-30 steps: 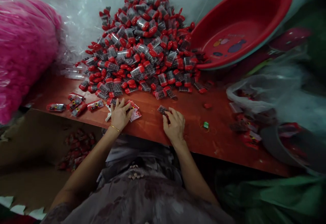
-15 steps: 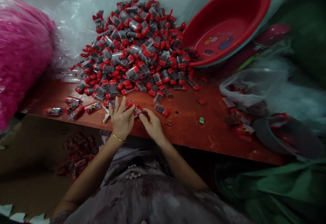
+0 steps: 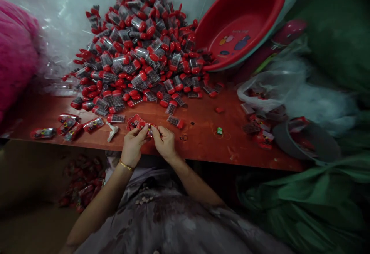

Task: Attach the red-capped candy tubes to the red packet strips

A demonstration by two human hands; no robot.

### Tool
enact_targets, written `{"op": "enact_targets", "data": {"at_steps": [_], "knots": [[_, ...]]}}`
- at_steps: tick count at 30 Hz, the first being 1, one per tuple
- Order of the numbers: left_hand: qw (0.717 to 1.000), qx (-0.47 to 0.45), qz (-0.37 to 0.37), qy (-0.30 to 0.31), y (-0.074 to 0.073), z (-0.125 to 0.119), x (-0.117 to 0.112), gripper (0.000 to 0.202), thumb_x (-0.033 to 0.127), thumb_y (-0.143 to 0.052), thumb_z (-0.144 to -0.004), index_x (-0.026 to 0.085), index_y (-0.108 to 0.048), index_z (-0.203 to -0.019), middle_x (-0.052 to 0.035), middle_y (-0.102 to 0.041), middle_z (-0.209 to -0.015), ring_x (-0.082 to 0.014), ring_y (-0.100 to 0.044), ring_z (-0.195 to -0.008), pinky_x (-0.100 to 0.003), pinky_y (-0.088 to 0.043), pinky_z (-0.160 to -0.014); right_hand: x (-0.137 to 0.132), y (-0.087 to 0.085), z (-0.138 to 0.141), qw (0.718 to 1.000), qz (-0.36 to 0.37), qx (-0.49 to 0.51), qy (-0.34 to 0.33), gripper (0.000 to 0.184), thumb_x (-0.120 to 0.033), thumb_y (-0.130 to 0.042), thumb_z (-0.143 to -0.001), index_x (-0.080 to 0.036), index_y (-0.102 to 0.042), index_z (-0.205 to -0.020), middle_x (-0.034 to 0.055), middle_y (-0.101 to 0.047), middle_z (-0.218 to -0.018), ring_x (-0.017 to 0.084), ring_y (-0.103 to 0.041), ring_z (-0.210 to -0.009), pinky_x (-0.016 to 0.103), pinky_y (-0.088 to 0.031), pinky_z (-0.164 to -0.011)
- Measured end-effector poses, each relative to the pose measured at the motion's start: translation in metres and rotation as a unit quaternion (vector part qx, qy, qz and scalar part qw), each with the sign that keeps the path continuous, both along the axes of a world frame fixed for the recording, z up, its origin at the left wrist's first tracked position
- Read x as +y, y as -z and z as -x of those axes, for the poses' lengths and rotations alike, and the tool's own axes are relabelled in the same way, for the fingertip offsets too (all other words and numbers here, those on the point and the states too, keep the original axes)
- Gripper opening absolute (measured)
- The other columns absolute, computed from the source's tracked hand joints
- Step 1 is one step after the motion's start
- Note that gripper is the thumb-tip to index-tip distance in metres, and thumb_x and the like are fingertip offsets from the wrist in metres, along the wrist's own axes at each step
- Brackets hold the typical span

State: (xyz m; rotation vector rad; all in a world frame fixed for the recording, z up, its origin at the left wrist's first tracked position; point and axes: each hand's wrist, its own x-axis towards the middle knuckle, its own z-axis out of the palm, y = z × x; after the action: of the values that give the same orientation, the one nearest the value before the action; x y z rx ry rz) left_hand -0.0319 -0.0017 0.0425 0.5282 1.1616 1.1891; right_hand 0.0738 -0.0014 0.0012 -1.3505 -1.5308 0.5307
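Note:
My left hand (image 3: 132,146) and my right hand (image 3: 165,143) are close together near the table's front edge. Both are closed, thumb against fingers, on a small red printed wrapper (image 3: 150,130), whose exact form is partly hidden by the fingertips. Just beyond the left fingers lie more red printed wrappers (image 3: 135,121). A crumpled white scrap (image 3: 112,131) is left of them. Farther left are several wrapped red packs (image 3: 69,127). Past my hands rises a big heap of clear containers with red caps (image 3: 138,53); one loose container (image 3: 175,121) lies near my right hand.
A red basin (image 3: 243,19) leans against the heap's right side. On the right are a clear plastic bag (image 3: 268,86) and a grey bowl (image 3: 303,140) with red pieces. A pink bundle (image 3: 17,53) stands at left. Below the edge, a box holds red packs (image 3: 83,182).
My left hand has gone from spread fingers to a pinch, drawn slightly back from the red wrappers. My right fingers have curled in closer. The whole view has shifted, moving table things leftward.

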Motion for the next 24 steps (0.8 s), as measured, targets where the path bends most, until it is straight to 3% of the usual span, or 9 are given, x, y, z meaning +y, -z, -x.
{"op": "enact_targets", "data": {"at_steps": [4, 7, 10, 13, 16, 19, 22, 24], "knots": [[0.999, -0.012, 0.039, 0.002, -0.002, 0.004, 0.005, 0.035, 0.029, -0.086, -0.045, 0.013, -0.065, -0.068, 0.0010, -0.067, -0.063, -0.0091, -0.061, -0.054, -0.020, -0.049, -0.055, 0.009, -0.003, -0.030, 0.986, -0.033, -0.160, -0.041, 0.032, -0.032, -0.037, -0.094, -0.020, -0.059, -0.074, 0.0043, -0.063, -0.075, 0.017, -0.054, -0.076, 0.029, -0.041, -0.074], [0.999, -0.012, 0.044, 0.001, -0.003, 0.005, 0.008, 0.033, 0.028, -0.085, -0.048, 0.014, -0.063, -0.068, 0.0009, -0.067, -0.064, -0.0102, -0.062, -0.056, -0.021, -0.050, -0.056, 0.015, -0.002, -0.063, 0.956, 0.016, -0.291, 0.035, 0.023, -0.032, -0.046, -0.090, -0.018, -0.062, -0.100, 0.0113, -0.064, -0.106, 0.025, -0.053, -0.096, 0.038, -0.039, -0.083], [0.997, -0.023, 0.067, 0.019, -0.005, 0.002, 0.009, 0.032, 0.028, -0.084, -0.051, 0.014, -0.061, -0.068, 0.0003, -0.068, -0.066, -0.0108, -0.063, -0.055, -0.022, -0.050, -0.057, 0.010, 0.002, -0.085, 0.922, 0.107, -0.363, 0.078, 0.028, -0.035, -0.050, -0.087, -0.018, -0.061, -0.108, 0.0134, -0.065, -0.105, 0.028, -0.055, -0.092, 0.040, -0.042, -0.076], [0.994, -0.039, 0.094, 0.041, -0.005, -0.002, 0.009, 0.029, 0.027, -0.083, -0.054, 0.015, -0.061, -0.070, 0.0004, -0.068, -0.065, -0.0112, -0.062, -0.053, -0.024, -0.051, -0.056, -0.001, 0.001, -0.097, 0.920, 0.144, -0.356, 0.073, 0.031, -0.037, -0.044, -0.091, -0.019, -0.061, -0.108, 0.0114, -0.067, -0.099, 0.026, -0.059, -0.088, 0.037, -0.045, -0.073], [0.989, -0.057, 0.118, 0.065, -0.004, -0.002, 0.009, 0.026, 0.028, -0.080, -0.059, 0.016, -0.063, -0.074, -0.0004, -0.069, -0.068, -0.0121, -0.064, -0.056, -0.024, -0.051, -0.057, -0.001, -0.005, -0.109, 0.923, 0.095, -0.374, 0.008, 0.034, -0.021, -0.040, -0.090, -0.020, -0.057, -0.119, 0.0104, -0.062, -0.117, 0.024, -0.056, -0.100, 0.037, -0.045, -0.081], [0.985, -0.073, 0.132, 0.083, -0.004, 0.000, 0.008, 0.024, 0.029, -0.078, -0.063, 0.017, -0.065, -0.079, -0.0024, -0.071, -0.072, -0.0137, -0.066, -0.062, -0.025, -0.051, -0.059, 0.012, -0.012, -0.122, 0.891, 0.032, -0.432, -0.132, 0.052, -0.006, -0.044, -0.079, -0.023, -0.052, -0.127, 0.0070, -0.046, -0.140, 0.025, -0.045, -0.119, 0.040, -0.039, -0.093], [0.984, -0.077, 0.136, 0.087, -0.005, 0.003, 0.005, 0.024, 0.031, -0.077, -0.064, 0.017, -0.066, -0.080, -0.0033, -0.072, -0.074, -0.0143, -0.066, -0.064, -0.025, -0.051, -0.059, 0.024, -0.013, -0.128, 0.868, 0.022, -0.449, -0.210, 0.049, -0.012, -0.050, -0.080, -0.021, -0.052, -0.128, 0.0077, -0.051, -0.136, 0.026, -0.043, -0.120, 0.043, -0.035, -0.096], [0.984, -0.078, 0.134, 0.084, -0.006, 0.004, 0.003, 0.024, 0.031, -0.077, -0.064, 0.017, -0.066, -0.079, -0.0037, -0.072, -0.074, -0.0141, -0.066, -0.063, -0.024, -0.051, -0.059, 0.027, -0.010, -0.127, 0.870, 0.030, -0.449, -0.200, 0.046, -0.027, -0.055, -0.082, -0.018, -0.051, -0.127, 0.0106, -0.057, -0.128, 0.027, -0.048, -0.113, 0.044, -0.036, -0.094]]}}
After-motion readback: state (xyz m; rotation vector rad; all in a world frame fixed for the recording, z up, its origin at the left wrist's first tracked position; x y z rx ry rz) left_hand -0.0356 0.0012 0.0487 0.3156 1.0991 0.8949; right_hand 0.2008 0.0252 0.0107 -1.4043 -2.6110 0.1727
